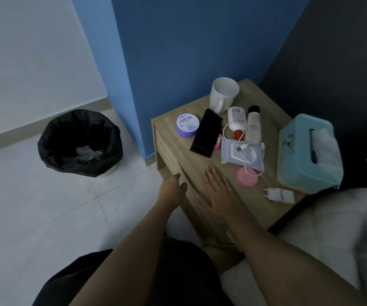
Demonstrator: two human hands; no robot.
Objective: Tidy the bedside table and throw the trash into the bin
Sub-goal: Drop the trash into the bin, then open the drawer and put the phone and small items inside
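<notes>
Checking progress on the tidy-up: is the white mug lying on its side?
No, the white mug stands upright at the back of the bedside table, its open mouth facing up.

Wooden bedside table (200,168), mug (223,93), phone (205,133), tissue box (297,151)

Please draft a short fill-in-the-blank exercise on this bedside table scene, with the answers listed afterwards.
1. The round purple jar lies directly beside the black ____.
2. The white charging cable runs across the grey ____ pack.
3. The bin on the floor is lined with a ____ bag.
4. The right hand lies flat, palm down, on the wooden ____.

Answers: phone; wipes; black; table
</notes>
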